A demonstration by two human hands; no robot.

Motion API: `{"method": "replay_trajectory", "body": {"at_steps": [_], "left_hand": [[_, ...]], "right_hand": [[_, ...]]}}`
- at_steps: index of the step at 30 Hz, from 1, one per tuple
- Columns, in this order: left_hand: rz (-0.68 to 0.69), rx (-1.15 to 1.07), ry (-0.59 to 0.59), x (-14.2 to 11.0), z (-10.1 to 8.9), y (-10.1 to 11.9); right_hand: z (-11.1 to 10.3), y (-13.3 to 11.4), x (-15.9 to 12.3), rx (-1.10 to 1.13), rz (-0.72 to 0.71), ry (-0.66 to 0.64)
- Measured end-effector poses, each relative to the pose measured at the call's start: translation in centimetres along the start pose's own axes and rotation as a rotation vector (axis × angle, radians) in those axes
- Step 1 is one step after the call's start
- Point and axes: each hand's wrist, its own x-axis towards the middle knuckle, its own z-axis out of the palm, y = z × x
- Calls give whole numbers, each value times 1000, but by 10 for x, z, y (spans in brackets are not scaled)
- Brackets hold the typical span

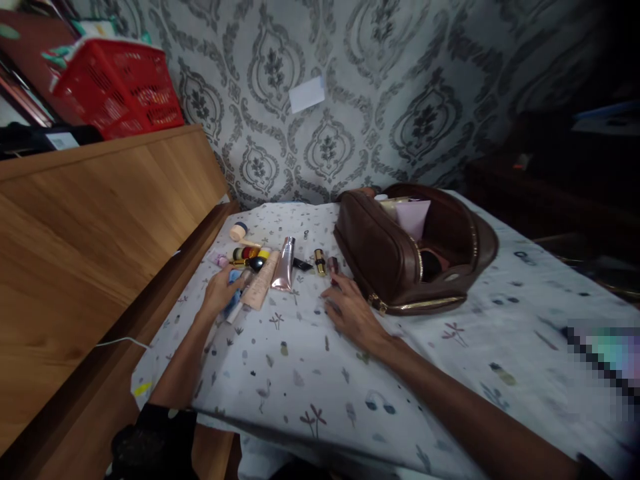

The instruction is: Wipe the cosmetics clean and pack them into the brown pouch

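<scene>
Resting my loosely spread right hand (pixel 354 312) at the small mauve cylinder (pixel 333 265), perhaps steadying it; whether my left hand (pixel 219 292) grips the shiny blue item (pixel 233 301), I can't tell.

– What's carrying everything?
– A surface under a white printed cloth (pixel 295 383); bed or worktop, I can't tell.
– And the biggest thing on it?
– The brown bag (pixel 375 247), unzipped, right of the frame's centre.
– Left of that?
– A small brownish bottle (pixel 333 265) near the bag, a gold-and-dark cylinder (pixel 319 262) just beside it, then a shiny pink tube (pixel 285 265) and a beige tube (pixel 261 283).
– Farther left?
– A round jar (pixel 239 231) with a dark lid, behind a cluster of small items.
</scene>
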Motion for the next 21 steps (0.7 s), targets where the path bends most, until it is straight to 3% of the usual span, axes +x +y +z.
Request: {"method": "replay_trajectory", "body": {"at_steps": [5, 8, 13, 17, 21], "left_hand": [[-120, 166, -103, 5, 1, 1], [-126, 190, -154, 4, -1, 5], [-142, 240, -122, -6, -8, 16], [-92, 356, -12, -15, -14, 43], [-25, 428, -69, -19, -14, 81]], "right_hand": [[-2, -1, 0, 12, 0, -11], [-3, -1, 0, 24, -10, -1], [-4, -2, 0, 29, 8, -9], [-4, -2, 0, 8, -7, -2], [-2, -1, 0, 6, -17, 25]]}}
